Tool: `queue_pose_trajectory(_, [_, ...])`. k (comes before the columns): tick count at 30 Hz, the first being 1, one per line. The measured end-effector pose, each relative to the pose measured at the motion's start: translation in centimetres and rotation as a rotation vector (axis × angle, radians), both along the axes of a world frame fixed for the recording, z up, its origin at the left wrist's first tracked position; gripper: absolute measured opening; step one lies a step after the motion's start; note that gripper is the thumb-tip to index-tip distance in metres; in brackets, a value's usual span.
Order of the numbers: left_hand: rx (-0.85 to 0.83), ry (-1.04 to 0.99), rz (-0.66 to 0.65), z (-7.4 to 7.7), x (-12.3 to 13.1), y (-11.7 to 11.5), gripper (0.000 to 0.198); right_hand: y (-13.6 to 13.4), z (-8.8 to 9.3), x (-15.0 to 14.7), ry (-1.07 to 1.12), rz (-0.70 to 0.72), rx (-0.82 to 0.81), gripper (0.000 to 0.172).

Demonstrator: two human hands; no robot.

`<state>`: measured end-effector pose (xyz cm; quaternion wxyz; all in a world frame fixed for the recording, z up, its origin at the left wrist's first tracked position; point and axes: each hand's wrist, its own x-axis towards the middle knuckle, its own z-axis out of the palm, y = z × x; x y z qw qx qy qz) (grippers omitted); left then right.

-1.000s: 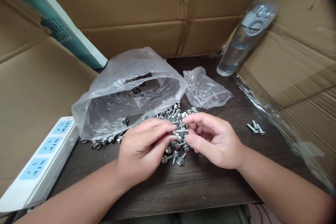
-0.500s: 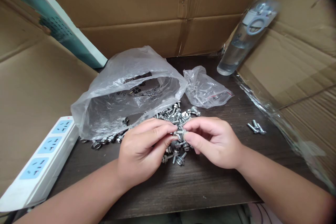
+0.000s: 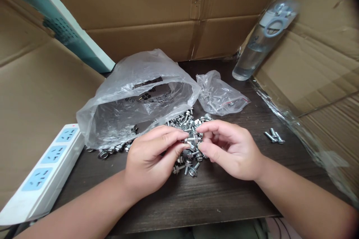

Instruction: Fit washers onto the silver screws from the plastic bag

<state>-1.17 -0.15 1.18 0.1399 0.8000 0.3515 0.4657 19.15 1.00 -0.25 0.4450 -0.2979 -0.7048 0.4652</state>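
Steel hex-head bolts with silver washers [image 3: 182, 124] form the heap on this bench, so where does the risk lie?

— Around them, brown corrugated cardboard sheets [image 3: 117, 7] stand over a dark wood-grain table [image 3: 224, 201], with a white power strip with blue sockets [image 3: 42, 175] along its left side.

— And the bags?

— A large clear plastic bag [image 3: 126, 78] lies open on its side against the heap, with a small clear plastic bag [image 3: 218, 97] just behind it. If a wrist snagged the large one, it could drag bolts across the table. A clear plastic water bottle [image 3: 252, 52] tilts against the cardboard at the back right, and a knock could tip it onto the metal.

— How do the hands stand?

— Both are held narrow. The left hand [image 3: 151, 157] and right hand [image 3: 230, 149] close from either side on a single bolt [image 3: 193, 139] just above the heap. If the grip slipped, that bolt could drop and scatter the pile, perhaps toward three loose bolts [image 3: 273, 136] on the right.
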Motion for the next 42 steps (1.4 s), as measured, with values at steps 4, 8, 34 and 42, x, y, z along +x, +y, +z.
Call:
queue_pose_trajectory(4, [-0.037,-0.032,0.003,-0.1,0.1,0.0,0.015,-0.1,-0.3,-0.2,-0.008,-0.029,0.054,0.016])
queue_pose_trajectory(8, [-0.015,-0.021,-0.009,-0.2,0.2,0.0,0.017,-0.2,-0.3,-0.3,-0.010,-0.030,-0.028,0.011])
queue_pose_trajectory(34, [0.001,-0.026,-0.017,-0.1,0.0,-0.1,0.019,-0.3,0.1,-0.3,0.075,0.018,-0.126,0.017])
queue_pose_trajectory(42, [0.016,-0.003,-0.055,-0.3,0.0,-0.1,0.022,-0.2,0.3,-0.5,0.026,0.034,-0.187,0.009])
